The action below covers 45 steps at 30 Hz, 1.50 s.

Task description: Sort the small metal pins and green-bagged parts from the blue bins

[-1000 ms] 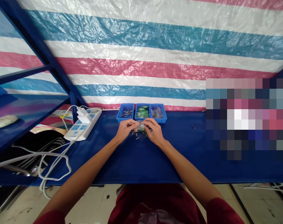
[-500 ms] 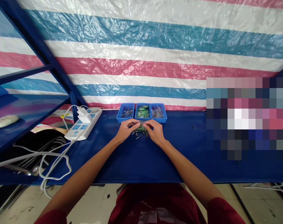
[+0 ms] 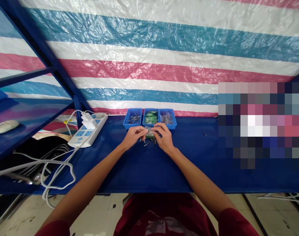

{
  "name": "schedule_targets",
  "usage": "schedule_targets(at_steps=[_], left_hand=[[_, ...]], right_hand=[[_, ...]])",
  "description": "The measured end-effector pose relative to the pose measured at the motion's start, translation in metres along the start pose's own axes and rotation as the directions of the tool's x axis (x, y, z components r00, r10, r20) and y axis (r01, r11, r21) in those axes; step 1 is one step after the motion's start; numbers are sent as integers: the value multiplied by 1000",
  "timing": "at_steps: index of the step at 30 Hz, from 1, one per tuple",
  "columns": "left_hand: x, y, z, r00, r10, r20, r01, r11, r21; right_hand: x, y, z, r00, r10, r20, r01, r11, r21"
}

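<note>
Between my two hands is a small clear plastic bag [image 3: 149, 129] with something green at its lower part. My left hand [image 3: 134, 136] pinches the bag's left side between thumb and fingers. On the other side my right hand [image 3: 164, 137] has its thumb and fingertips at the bag's right edge, fingers bent. Several small dark metal pieces [image 3: 147, 143] lie loose on the blue table below the bag. Just behind stand three blue bins: the left bin [image 3: 126, 125] holds metal pieces, the middle bin [image 3: 151, 124] green packets, the right bin [image 3: 174, 126] clear bags.
A white power strip [image 3: 86, 139] with a plug and loose white cables [image 3: 72, 172] lies at the left. One small dark piece [image 3: 204, 133] rests on the table at the right. A blue frame and shelf with a white mouse [image 3: 5, 127] stand at the far left.
The clear upper part of the bag now shows between my hands. My right hand's fingers have lifted and spread a little from the bag, while my left hand has hardly moved.
</note>
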<state>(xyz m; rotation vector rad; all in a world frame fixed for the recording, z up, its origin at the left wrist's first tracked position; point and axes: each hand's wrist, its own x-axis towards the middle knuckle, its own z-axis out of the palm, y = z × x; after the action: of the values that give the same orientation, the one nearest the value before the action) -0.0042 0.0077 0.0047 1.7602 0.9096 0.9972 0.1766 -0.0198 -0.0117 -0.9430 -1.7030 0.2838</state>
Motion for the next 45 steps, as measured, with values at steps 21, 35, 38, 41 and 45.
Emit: schedule_targets(at_steps=[21,35,38,41,45], left_hand=[[-5,5,10,992,22,-128,-33,996,-84],[-1,-1,2,927,215,-308,-135,956,260],[1,-1,0,917,205,-341,-120,960,255],[0,0,0,917,230,-327,-133,947,293],[-1,-1,0,925,310,-218,-184,869,458]], right_hand=[[-2,3,2,996,-73,44,73,997,-16],[10,13,-4,851,448,273,-524,750,404],[17,18,-9,766,624,156,-577,559,596],[22,18,-16,684,729,27,-526,467,711],[20,18,-18,701,712,-42,-555,582,595]])
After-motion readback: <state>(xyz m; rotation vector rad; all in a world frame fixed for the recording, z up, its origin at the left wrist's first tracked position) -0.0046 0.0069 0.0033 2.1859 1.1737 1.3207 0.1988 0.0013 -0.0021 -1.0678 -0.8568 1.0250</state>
